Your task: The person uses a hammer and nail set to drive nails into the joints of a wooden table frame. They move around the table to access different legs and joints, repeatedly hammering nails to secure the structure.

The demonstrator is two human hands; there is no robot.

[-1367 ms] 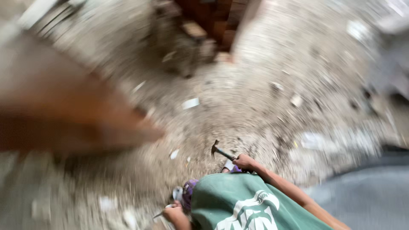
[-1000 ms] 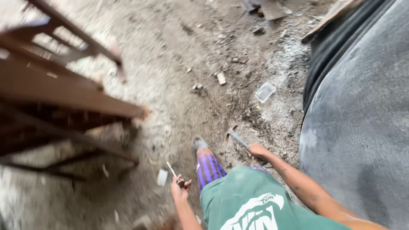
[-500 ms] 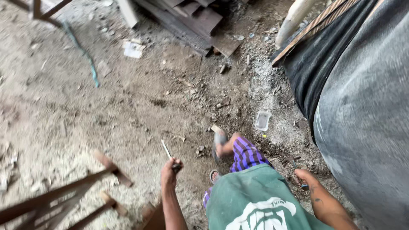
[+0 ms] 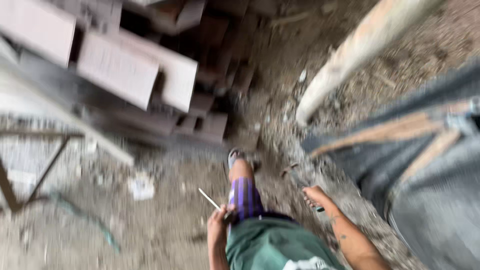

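Observation:
Looking down, I see my green shirt and purple striped shorts, with one sandalled foot (image 4: 235, 157) stepping forward on dirt. My left hand (image 4: 218, 226) is closed on a thin pale stick (image 4: 210, 199) that points up and left. My right hand (image 4: 316, 197) grips the handle of a hammer (image 4: 295, 174), whose head points forward near the ground. The picture is blurred by motion.
A stack of reddish wooden planks and blocks (image 4: 150, 75) lies ahead at upper left. A pale round post (image 4: 350, 55) slants at upper right. A large grey sheet with wooden battens (image 4: 425, 165) fills the right. A metal frame (image 4: 30, 165) stands at left; a white scrap (image 4: 141, 186) lies on the dirt.
The view has swung and moved forward towards the plank stack. The right hand has come forward with the hammer; the left hand still carries the stick.

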